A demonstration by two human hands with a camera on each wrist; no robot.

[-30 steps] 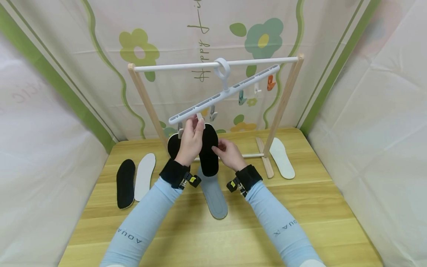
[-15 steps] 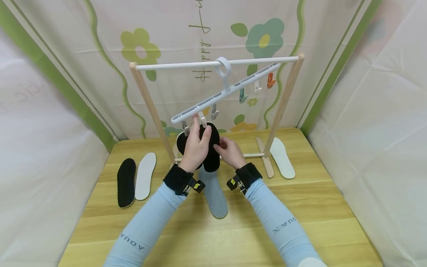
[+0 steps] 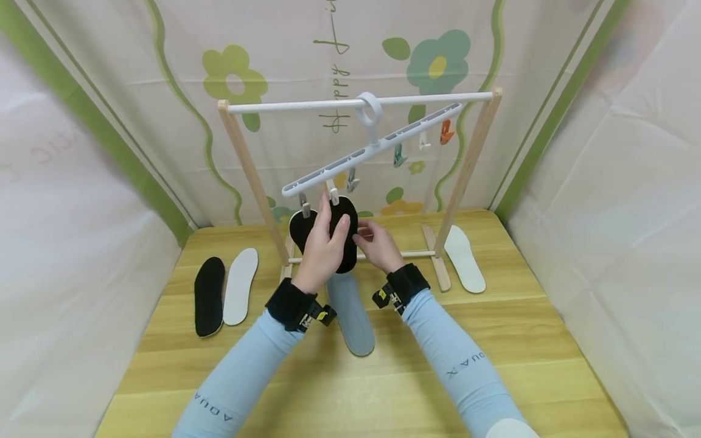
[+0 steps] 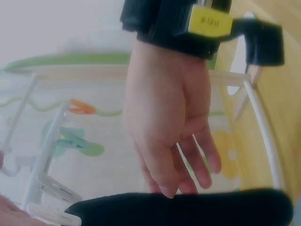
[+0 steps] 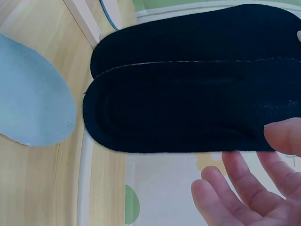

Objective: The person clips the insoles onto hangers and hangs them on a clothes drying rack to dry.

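Head view: the black insole (image 3: 346, 234) is now hung from a white clip (image 3: 331, 191) of the clip hanger (image 3: 372, 149), just beside a second black insole (image 3: 303, 230) on the neighbouring clip; a second ago it was being held up to the clip. The left hand (image 3: 324, 246) is laid on its face, fingers nearly straight, no clear pinch. The right hand (image 3: 378, 244) is kept at its right edge, fingers loosely spread in the right wrist view, barely touching. Clipping is judged done. A grey insole (image 3: 350, 313) is left on the table (image 3: 493, 340), with a black and white pair to the left.
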